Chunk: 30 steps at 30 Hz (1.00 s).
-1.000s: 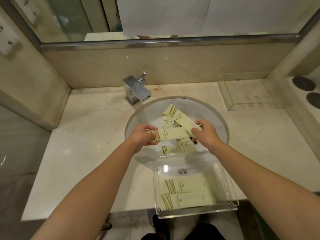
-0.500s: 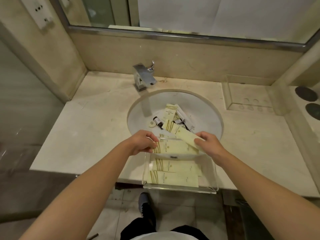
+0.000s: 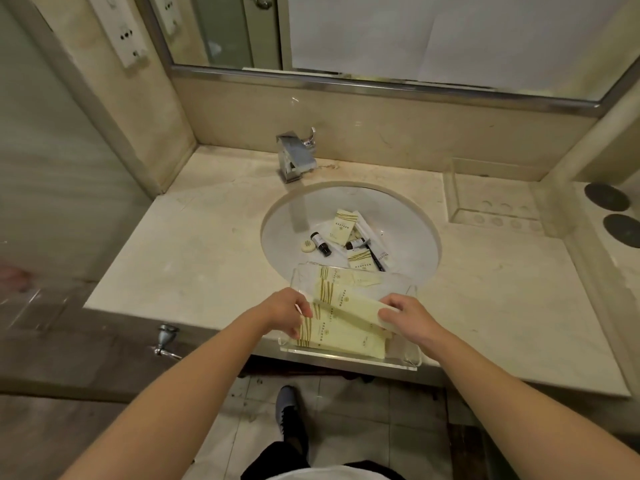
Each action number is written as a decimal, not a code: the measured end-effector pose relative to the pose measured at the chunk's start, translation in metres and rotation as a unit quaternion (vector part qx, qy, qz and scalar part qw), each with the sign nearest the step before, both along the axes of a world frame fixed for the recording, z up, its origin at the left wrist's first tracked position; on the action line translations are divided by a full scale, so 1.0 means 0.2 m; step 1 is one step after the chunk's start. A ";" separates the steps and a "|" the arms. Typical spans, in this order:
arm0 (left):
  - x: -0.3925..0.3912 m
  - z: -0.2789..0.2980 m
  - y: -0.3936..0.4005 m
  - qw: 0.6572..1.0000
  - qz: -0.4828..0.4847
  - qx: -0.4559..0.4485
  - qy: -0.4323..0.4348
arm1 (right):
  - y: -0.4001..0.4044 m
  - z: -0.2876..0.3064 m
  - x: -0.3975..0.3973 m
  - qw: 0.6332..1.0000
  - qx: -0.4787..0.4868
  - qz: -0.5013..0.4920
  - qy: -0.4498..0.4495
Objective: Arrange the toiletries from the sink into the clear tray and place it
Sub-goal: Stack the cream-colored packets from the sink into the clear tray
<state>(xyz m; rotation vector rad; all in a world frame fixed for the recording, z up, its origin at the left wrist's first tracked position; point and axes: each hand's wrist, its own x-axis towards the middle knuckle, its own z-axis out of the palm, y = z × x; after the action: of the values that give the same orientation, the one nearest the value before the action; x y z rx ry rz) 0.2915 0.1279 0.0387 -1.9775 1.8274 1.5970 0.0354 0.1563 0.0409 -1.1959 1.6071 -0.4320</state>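
Both hands grip one cream packet [image 3: 346, 315] over clear tray [image 3: 349, 360]: left hand [image 3: 289, 311] pinches striped end, right hand [image 3: 407, 315] plain end. Tray at counter [image 3: 194, 251] front edge, packets inside. Sink [image 3: 412, 237] holds more packets, small dark bottles [image 3: 320, 243], round soap [image 3: 308, 245].

- Packets in clear tray [image 3: 349, 359]: pale cream-yellow [image 3: 349, 327], olive-gold wavy stripes at one end, small dark print mid-face.
- Packets in sink: same cream with gold stripes [image 3: 343, 226].
- Sink basin [image 3: 408, 237]: white, faint grey sheen.
- Small bottles [image 3: 320, 243]: dark brown-black, pale label band.
- Round soap [image 3: 308, 245]: off-white.
- Comb or razor handle [image 3: 375, 259]: black.
- Bench [image 3: 194, 251]: beige marble, faint brownish veining.
- Tap [image 3: 296, 157]: polished silver chrome.
- Round pads at right [image 3: 606, 197]: dark grey.
- Floor tiles [image 3: 249, 410]: pale grey-white, speckled.
- Shoe [image 3: 287, 407]: grey-blue upper, black beneath.
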 end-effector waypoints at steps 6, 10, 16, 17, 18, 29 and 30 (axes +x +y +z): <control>-0.03 -0.02 0.05 0.981 -0.118 -0.104 -0.115 | 0.04 -0.03 0.04 0.999 -0.004 0.034 0.037; -0.03 -0.05 0.08 0.951 -0.186 -0.180 -0.167 | 0.04 -0.05 0.05 0.998 0.004 0.036 0.045; -0.02 -0.01 0.10 0.911 -0.260 -0.253 -0.197 | 0.00 -0.07 0.06 0.994 0.009 0.058 0.090; -0.02 -0.01 0.11 0.904 -0.272 -0.262 -0.203 | -0.01 -0.07 0.07 0.992 0.008 0.068 0.102; -0.02 -0.01 0.11 0.898 -0.281 -0.268 -0.209 | -0.03 -0.07 0.08 0.991 0.006 0.077 0.113; 0.04 -0.04 0.09 0.911 -0.224 -0.271 -0.218 | -0.06 -0.13 0.23 0.961 -0.073 0.060 0.261; 0.05 -0.04 0.08 0.912 -0.220 -0.268 -0.218 | -0.05 -0.13 0.23 0.954 -0.081 0.040 0.285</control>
<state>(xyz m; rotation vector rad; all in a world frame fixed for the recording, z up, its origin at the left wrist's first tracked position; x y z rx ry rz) 0.3007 0.1447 0.0306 -1.6812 2.4200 0.5095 0.0807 0.1465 0.0153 -1.6059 2.0270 -0.1708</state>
